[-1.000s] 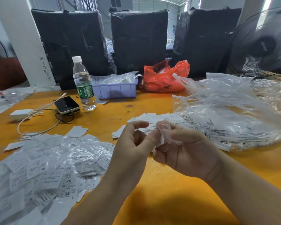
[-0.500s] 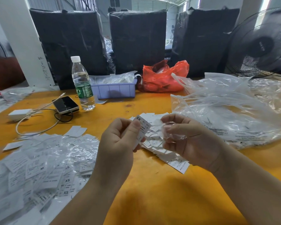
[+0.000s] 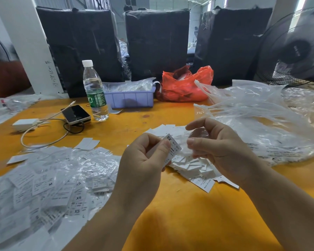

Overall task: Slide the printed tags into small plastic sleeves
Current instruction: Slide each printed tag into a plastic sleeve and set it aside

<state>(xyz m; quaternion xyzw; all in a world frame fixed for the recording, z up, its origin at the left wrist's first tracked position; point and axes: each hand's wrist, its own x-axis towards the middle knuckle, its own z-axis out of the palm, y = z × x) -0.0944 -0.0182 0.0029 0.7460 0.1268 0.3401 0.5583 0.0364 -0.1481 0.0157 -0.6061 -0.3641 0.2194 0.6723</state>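
Left hand (image 3: pixel 143 160) pinching XS tag (image 3: pixel 172 149) above surface middle; right hand (image 3: pixel 212 147) pinching clear sleeve (image 3: pixel 198 137). Advising: spreading sleeve mouth wide, leading tag corner-first, keeping tag flat.

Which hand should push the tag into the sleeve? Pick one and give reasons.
Left. The left hand already pinches the XS tag, its free end pointing at the clear sleeve that the right hand holds open-side toward it.

Tag (image 3: pixel 173 150) print below "XS" is blurred; fan (image 3: pixel 297 49) cut off right.
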